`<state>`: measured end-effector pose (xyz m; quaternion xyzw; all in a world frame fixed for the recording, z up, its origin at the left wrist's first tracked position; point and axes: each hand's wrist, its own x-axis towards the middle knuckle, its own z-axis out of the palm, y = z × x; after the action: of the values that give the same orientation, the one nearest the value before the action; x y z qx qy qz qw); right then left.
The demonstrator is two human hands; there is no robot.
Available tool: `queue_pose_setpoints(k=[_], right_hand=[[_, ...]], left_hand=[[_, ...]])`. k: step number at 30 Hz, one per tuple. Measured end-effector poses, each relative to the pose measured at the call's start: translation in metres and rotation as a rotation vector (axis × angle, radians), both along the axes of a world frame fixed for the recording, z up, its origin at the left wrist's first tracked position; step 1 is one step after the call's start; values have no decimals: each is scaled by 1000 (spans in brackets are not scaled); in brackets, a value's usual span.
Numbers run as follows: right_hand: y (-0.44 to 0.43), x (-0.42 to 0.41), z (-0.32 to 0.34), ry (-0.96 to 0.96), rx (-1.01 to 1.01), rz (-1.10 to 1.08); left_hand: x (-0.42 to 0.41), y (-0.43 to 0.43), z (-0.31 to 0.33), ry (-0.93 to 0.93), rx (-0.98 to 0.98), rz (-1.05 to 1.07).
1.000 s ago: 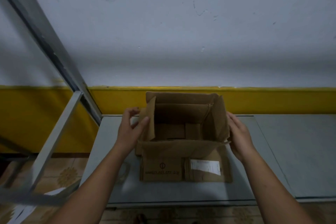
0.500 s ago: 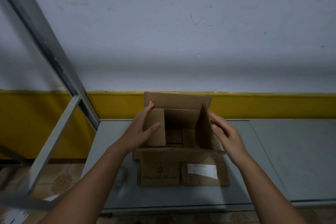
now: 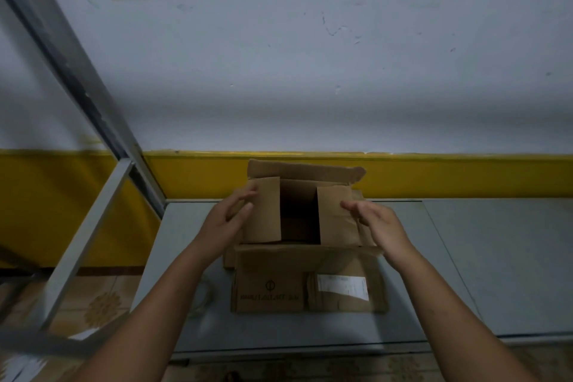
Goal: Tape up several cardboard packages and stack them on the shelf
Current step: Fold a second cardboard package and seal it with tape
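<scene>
step: flap-folding the brown cardboard box (image 3: 310,276) | left hand (image 3: 229,220), right hand (image 3: 378,223) both flat-fingered, pressed side flaps (image 3: 263,211) between them, gripped nothing | next probably needed long flaps (image 3: 304,169) down, then taping

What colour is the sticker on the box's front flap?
The sticker is white with faint print, best in the head view.

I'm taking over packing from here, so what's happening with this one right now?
A person is closing a cardboard box on a grey table. The left hand presses the left side flap inward and the right hand presses the right side flap. A dark gap shows between them. The far flap stands up and the near flap, with a white label, lies open towards the person, so the top is not yet shut or taped.
</scene>
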<state>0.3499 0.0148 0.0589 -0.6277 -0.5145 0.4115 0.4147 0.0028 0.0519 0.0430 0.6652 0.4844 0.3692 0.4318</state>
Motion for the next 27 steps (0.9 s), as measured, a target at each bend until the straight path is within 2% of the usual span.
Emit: queue_pose_setpoints(k=[4, 6, 7, 9, 10, 12, 14, 18, 22, 24, 27], right_hand=[[17, -11, -14, 341, -13, -399], [23, -19, -21, 410, 14, -534], [26, -23, -23, 430, 37, -598], [32, -31, -23, 468, 82, -709], [34, -34, -23, 437, 109, -735], [38, -36, -21, 254, 183, -689], [39, -32, -17, 83, 270, -543], [40, -19, -8, 32, 304, -227], [36, -13, -8, 31, 286, -111], [32, -11, -14, -46, 276, -96], [26, -12, -25, -259, 285, -40]], left_hand=[[-9, -23, -10, -92, -61, 14], [0, -26, -9, -120, -141, 5], [0, -28, -7, -165, -209, -64], [-2, -28, -10, -93, -251, -158], [-5, -29, -13, 1, -183, -236], [-1, -26, -21, 82, -38, -119], [-7, -35, -26, 65, -31, -49], [4, -35, -24, -54, -66, 53], [8, -35, -23, -99, -83, 149], [14, -35, -27, -114, -78, 177], [19, -35, -30, -119, -43, 216]])
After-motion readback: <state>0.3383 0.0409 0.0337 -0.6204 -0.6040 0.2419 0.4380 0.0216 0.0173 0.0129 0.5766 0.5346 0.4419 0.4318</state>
